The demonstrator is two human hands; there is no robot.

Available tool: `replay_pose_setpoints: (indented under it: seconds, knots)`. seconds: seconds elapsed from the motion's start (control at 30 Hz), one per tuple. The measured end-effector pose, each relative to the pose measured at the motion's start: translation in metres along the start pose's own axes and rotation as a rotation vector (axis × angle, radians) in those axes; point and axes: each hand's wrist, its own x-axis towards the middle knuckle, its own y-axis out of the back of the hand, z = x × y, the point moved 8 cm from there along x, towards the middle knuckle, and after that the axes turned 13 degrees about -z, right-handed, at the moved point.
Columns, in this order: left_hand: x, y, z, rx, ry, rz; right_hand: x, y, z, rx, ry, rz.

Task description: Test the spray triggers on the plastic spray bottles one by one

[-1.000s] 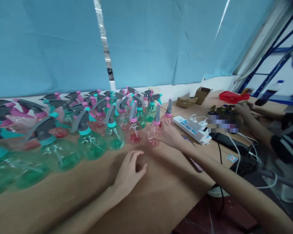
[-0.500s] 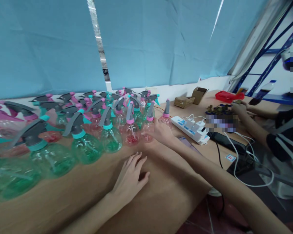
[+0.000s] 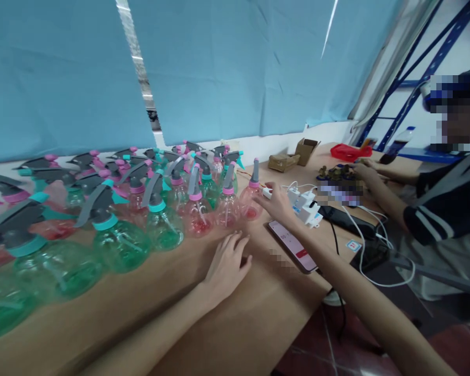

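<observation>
My right hand reaches over the table beside a clear pink spray bottle at the right end of the front row. Its thumb and forefinger are apart, with the white end of a power strip showing between them. Whether the thumb tip touches the bottle I cannot tell. Lower down, my left hand rests open near the table surface, fingers spread, holding nothing. Close to it stand another pink bottle and a green spray bottle, both with grey trigger heads. A lit phone lies below my right forearm.
Several more green and pink spray bottles crowd the left side against the blue sheet. The power strip with plugs and white cables lies right. Cardboard boxes stand behind. A co-worker's arm handles small brownish items at far right.
My right hand has moved right, off the front of the end pink bottles, which now show fully. My left hand has shifted slightly right. The view has turned right, and more of the phone shows.
</observation>
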Motion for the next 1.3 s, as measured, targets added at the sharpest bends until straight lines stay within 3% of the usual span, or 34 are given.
replay_pose_setpoints:
  seconds: [0.17, 0.33, 0.47, 0.6, 0.7, 0.8, 1.0, 1.13, 1.3]
  knots:
    - [0.000, 0.001, -0.003, -0.072, -0.010, 0.031, 0.024, -0.020, 0.010, 0.058, 0.043, -0.163]
    - [-0.001, 0.007, -0.004, -0.140, 0.007, 0.038, 0.024, -0.025, 0.010, 0.073, 0.044, -0.237]
    - [-0.006, 0.015, -0.001, -0.170, 0.007, 0.051, 0.020, -0.012, 0.010, 0.069, 0.007, -0.207]
    - [-0.019, 0.022, -0.004, -0.214, 0.034, 0.056, 0.006, 0.018, -0.004, 0.079, 0.015, -0.152]
    - [-0.034, 0.032, -0.009, -0.275, 0.073, 0.060, -0.020, 0.037, -0.028, 0.104, 0.044, -0.113]
    - [-0.053, 0.052, -0.016, -0.330, 0.135, 0.092, -0.057, 0.032, -0.063, 0.078, 0.112, -0.164]
    - [-0.093, 0.106, -0.026, -0.420, 0.206, 0.179, -0.122, -0.030, -0.146, 0.061, 0.335, -0.355]
    - [-0.115, 0.133, -0.027, -0.411, 0.217, 0.185, -0.144, -0.062, -0.203, -0.004, 0.516, -0.368]
    - [-0.146, 0.158, -0.039, -0.461, 0.264, 0.272, -0.162, -0.089, -0.256, -0.007, 0.603, -0.385]
